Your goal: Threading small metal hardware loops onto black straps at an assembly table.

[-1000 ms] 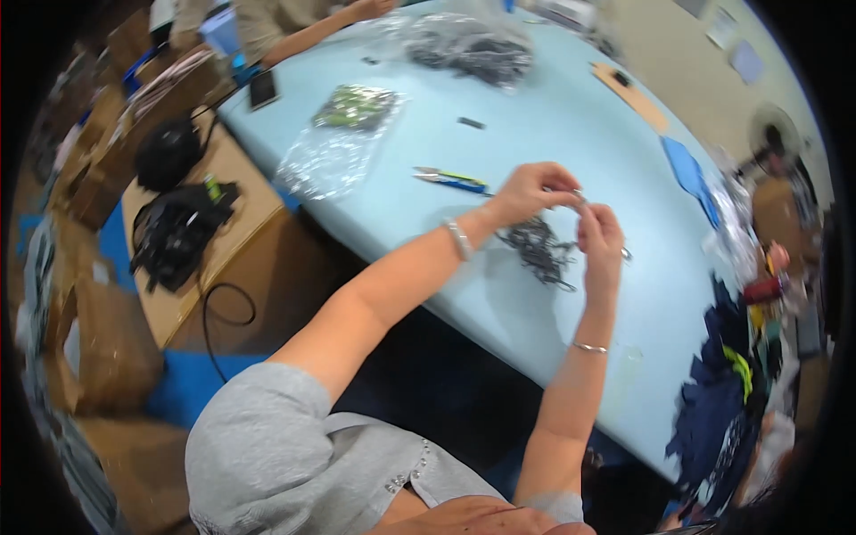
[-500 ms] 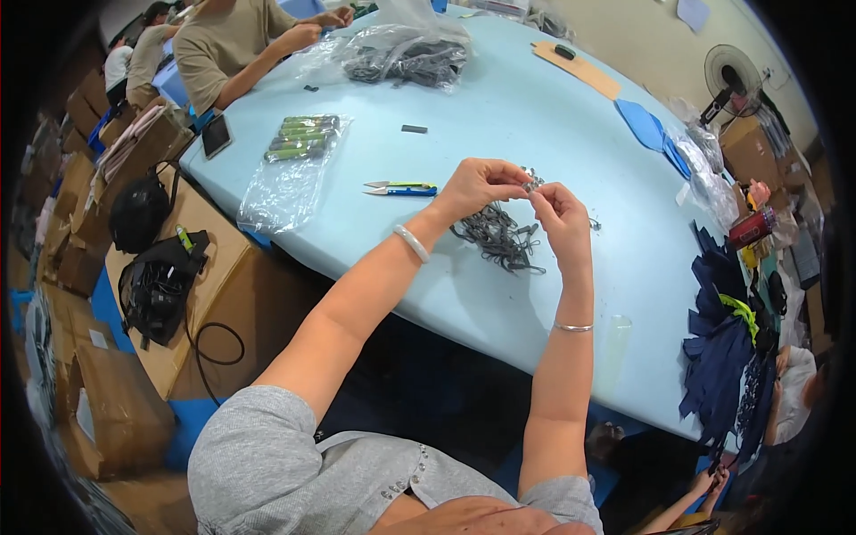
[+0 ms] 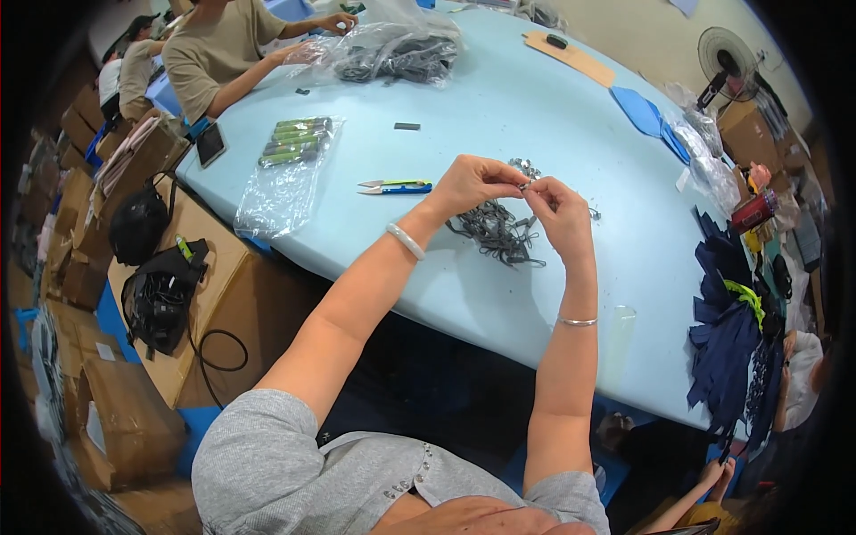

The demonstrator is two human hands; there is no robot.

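Observation:
My left hand (image 3: 477, 185) and my right hand (image 3: 562, 214) meet fingertip to fingertip above the table. Both are closed in a pinch on a small dark piece that is too small to name. Just below my hands lies a tangled heap of dark grey cord loops (image 3: 496, 234). Behind my fingertips is a little pile of small silvery metal pieces (image 3: 526, 168), partly covered by the hands. A few more metal bits (image 3: 595, 214) lie right of my right hand. To the left of my left hand rest thread snips (image 3: 395, 187) with blue and yellow-green handles.
The light blue table (image 3: 357, 125) carries a clear bag with green rolls (image 3: 297, 143), a phone (image 3: 210, 144), a small dark bar (image 3: 407, 127) and a plastic bag of dark material (image 3: 397, 58). Navy fabric strips (image 3: 722, 343) hang at the right edge. A co-worker (image 3: 214, 62) sits at far left.
My hands stay together at nearly the same spot, fingertips slightly shifted. The co-worker's hands have moved apart, one now at the plastic bag. The whole view has shifted slightly.

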